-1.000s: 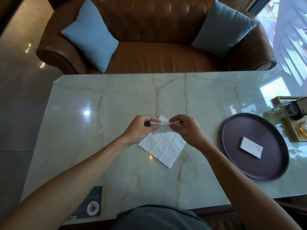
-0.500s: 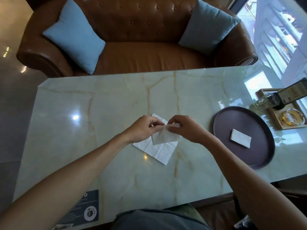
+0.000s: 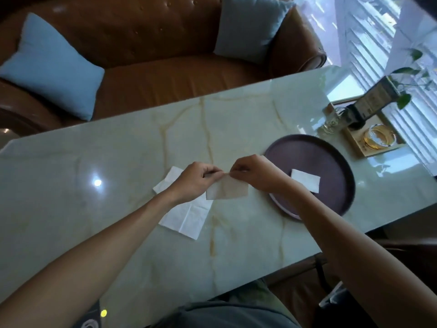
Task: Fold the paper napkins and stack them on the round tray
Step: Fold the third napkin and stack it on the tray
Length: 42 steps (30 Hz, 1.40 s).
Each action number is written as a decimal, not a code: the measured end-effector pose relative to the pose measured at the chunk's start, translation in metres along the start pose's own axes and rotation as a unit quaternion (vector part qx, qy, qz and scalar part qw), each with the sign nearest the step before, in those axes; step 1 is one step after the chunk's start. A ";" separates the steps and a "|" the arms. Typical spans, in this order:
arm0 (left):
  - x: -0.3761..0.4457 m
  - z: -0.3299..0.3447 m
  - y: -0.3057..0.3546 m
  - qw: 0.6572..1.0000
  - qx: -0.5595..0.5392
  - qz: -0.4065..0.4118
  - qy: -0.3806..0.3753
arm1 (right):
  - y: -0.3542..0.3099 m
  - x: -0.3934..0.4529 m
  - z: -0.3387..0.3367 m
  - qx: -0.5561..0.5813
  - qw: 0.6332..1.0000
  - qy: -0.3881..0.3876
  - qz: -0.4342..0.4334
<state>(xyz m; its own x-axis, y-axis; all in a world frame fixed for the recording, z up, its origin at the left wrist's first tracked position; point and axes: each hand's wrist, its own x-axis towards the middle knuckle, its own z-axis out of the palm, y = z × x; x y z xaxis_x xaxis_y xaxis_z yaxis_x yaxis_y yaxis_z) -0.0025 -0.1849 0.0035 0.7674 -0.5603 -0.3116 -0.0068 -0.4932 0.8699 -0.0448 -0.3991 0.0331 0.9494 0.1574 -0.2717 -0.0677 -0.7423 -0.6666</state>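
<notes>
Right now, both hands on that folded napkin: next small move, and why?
Probably carry the folded napkin right and lay it on the napkin already on the round tray. Left hand and right hand pinch its top edge, it looks fully folded, and the unfolded napkin waits.
</notes>
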 end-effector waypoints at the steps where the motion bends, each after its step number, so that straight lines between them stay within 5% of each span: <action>1: 0.010 0.011 0.007 1.000 0.001 0.001 -0.002 | 0.015 -0.006 -0.010 0.001 1.000 0.005 0.007; 7: 0.067 0.070 0.043 0.999 0.023 0.005 -0.036 | 0.122 -0.054 -0.061 0.123 0.985 0.073 0.101; 11: 0.102 0.116 0.066 0.996 0.000 0.013 -0.083 | 0.177 -0.082 -0.067 0.407 0.892 0.061 0.187; 14: 0.125 0.150 0.077 0.994 -0.008 0.018 -0.108 | 0.200 -0.090 -0.058 0.476 0.860 0.020 0.184; 17: 0.142 0.176 0.079 0.995 -0.019 -0.006 -0.097 | 0.218 -0.090 -0.053 0.514 0.838 0.061 0.175; 25: 0.158 0.237 0.046 0.953 -0.183 -0.241 -0.030 | 0.268 -0.093 -0.034 0.481 0.811 0.147 0.300; 42: 0.216 0.289 0.026 0.969 -0.016 -0.228 0.095 | 0.330 -0.069 -0.008 0.329 0.813 0.222 0.425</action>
<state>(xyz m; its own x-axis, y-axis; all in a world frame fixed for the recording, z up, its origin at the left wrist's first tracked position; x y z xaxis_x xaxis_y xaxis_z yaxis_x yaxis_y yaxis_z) -0.0223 -0.5114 -0.1518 0.7898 -0.1547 -0.5936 0.3785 -0.6385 0.6701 -0.1302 -0.6597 -0.1627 0.4804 -0.5896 -0.6493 -0.7692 0.0724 -0.6349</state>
